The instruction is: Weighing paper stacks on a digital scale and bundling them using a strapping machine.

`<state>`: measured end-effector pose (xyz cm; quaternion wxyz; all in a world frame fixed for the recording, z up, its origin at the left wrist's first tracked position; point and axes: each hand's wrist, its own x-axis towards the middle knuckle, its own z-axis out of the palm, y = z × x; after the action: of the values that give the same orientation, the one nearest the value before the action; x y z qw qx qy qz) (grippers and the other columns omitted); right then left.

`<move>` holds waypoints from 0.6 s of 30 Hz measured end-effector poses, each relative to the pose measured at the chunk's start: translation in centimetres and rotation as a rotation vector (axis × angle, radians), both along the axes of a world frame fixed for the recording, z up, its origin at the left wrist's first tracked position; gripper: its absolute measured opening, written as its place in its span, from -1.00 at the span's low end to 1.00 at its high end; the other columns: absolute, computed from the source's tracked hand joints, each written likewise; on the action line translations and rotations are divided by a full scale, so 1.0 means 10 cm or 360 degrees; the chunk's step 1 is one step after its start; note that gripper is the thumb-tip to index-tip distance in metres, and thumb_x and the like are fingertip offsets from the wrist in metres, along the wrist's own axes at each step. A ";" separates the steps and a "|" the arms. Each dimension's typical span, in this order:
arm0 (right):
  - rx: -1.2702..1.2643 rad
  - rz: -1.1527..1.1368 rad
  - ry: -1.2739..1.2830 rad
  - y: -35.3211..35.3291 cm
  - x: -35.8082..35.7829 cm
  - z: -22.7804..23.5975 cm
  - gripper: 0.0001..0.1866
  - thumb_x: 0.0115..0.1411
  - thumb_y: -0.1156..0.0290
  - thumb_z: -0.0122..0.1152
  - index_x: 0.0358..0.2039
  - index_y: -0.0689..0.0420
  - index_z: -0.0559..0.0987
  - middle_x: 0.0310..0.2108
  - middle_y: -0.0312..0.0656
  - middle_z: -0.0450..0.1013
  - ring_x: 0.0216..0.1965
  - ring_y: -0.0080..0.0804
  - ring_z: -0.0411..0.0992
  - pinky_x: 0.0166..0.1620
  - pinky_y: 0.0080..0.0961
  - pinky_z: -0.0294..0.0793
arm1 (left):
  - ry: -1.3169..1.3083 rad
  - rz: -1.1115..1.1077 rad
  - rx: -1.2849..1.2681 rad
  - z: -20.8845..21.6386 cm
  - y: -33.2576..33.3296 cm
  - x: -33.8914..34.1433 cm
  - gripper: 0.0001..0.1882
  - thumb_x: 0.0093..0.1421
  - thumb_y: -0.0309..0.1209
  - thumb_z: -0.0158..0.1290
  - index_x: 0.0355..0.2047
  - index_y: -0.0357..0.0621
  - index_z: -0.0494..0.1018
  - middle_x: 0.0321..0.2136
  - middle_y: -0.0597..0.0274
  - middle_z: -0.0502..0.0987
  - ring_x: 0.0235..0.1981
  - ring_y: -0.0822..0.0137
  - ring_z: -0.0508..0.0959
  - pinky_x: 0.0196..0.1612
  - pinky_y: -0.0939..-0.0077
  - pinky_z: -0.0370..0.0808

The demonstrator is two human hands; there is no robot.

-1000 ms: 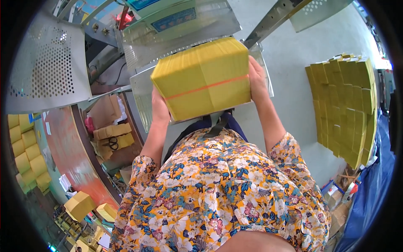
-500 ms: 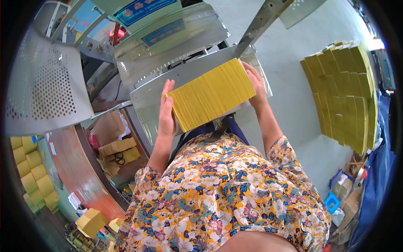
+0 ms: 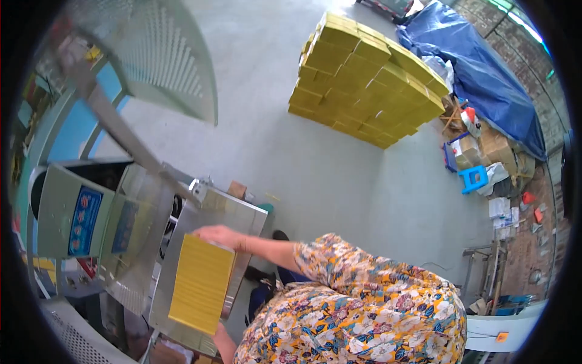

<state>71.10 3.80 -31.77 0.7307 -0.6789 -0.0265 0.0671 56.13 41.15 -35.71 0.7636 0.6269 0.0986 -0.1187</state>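
Yellow stack (image 3: 203, 285) sits between hands, over metal tray (image 3: 239, 209). Right hand (image 3: 219, 236) grips its upper end; left hand (image 3: 222, 337) at lower end, fingers hidden, can't tell grip.

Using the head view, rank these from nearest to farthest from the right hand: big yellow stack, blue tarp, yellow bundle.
1. Yellow bundle: touching the right hand.
2. Big yellow stack: across the floor, upper middle.
3. Blue tarp: beyond the stack, upper right.
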 end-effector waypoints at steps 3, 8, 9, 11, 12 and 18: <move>0.0414 -0.0016 0.0306 -0.14 -0.20 0.20 -0.52 0.38 0.17 -0.04 0.19 0.20 0.41 0.14 -0.18 0.41 0.16 -0.43 0.32 0.25 -0.46 0.23 | 0.0033 -0.0097 -0.0072 0.00 -0.01 -0.13 -0.34 0.43 0.02 -0.34 0.39 -0.08 0.00 0.29 0.10 0.18 0.31 0.19 0.19 0.34 0.22 0.14; 0.0416 -0.0409 0.0174 -1.03 -0.88 0.23 -0.55 0.41 0.19 -0.05 0.23 0.12 0.36 0.18 -0.27 0.36 0.18 -0.50 0.30 0.22 -0.44 0.27 | 0.0100 -0.0247 -0.0116 0.51 -1.27 0.31 -0.35 0.44 -0.02 -0.32 0.39 -0.12 0.01 0.28 0.09 0.19 0.31 0.20 0.18 0.34 0.25 0.13; 0.0424 -0.0435 0.0134 -1.28 -1.05 0.22 -0.55 0.41 0.19 -0.05 0.23 0.12 0.36 0.18 -0.27 0.36 0.18 -0.50 0.30 0.22 -0.44 0.27 | 0.0112 -0.0278 -0.0123 0.66 -1.69 0.46 -0.36 0.44 -0.03 -0.31 0.39 -0.13 0.01 0.28 0.09 0.19 0.31 0.20 0.18 0.34 0.26 0.13; 0.2084 -0.0766 0.0576 -1.95 -1.55 0.12 -0.57 0.39 0.24 -0.01 0.21 0.09 0.38 0.16 -0.27 0.38 0.17 -0.49 0.33 0.18 -0.41 0.33 | 0.0056 -0.0416 -0.0139 1.38 -3.01 0.61 -0.35 0.43 -0.05 -0.28 0.39 -0.17 0.00 0.30 0.09 0.16 0.32 0.20 0.16 0.35 0.27 0.10; 0.1825 -0.0781 0.0441 -2.21 -1.69 0.46 -0.57 0.38 0.22 0.01 0.20 0.08 0.40 0.13 -0.25 0.40 0.12 -0.45 0.38 0.14 -0.38 0.39 | -0.0052 -0.0395 -0.0122 1.90 -3.65 0.58 -0.34 0.43 -0.07 -0.26 0.39 -0.20 -0.01 0.32 0.09 0.12 0.34 0.20 0.14 0.36 0.27 0.07; 0.1717 -0.1227 0.0073 -3.80 -2.88 0.05 -0.55 0.34 0.15 0.05 0.16 0.08 0.42 0.05 -0.20 0.46 0.01 -0.39 0.47 0.01 -0.33 0.52 | -0.0416 -0.1579 0.0485 2.02 -5.75 0.39 -0.06 0.14 -0.09 0.10 0.38 -0.30 -0.06 0.39 -0.06 -0.02 0.40 0.12 0.03 0.39 0.25 -0.03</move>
<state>42.33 -34.16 -31.25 0.9402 -0.1771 0.2041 -0.2073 60.03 -16.39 -15.50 0.5220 0.7115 -0.2895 -0.3709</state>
